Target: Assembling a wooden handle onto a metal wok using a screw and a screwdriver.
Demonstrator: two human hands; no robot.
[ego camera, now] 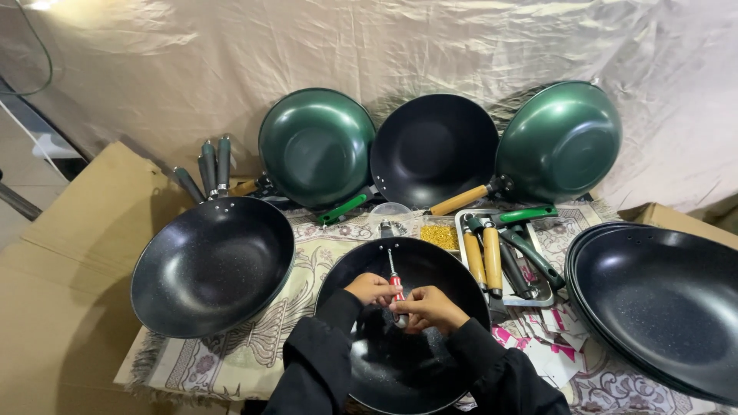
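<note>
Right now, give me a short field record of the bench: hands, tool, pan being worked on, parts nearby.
left hand: on the screwdriver shaft, inside the pan
right hand: gripping the screwdriver's lower end
tool: red-handled screwdriver, tip toward the far rim
work pan: black wok, no handle visible
handle tray: metal, wooden and green handles
screws: yellow pile in clear container
stack: black pans at right
</note>
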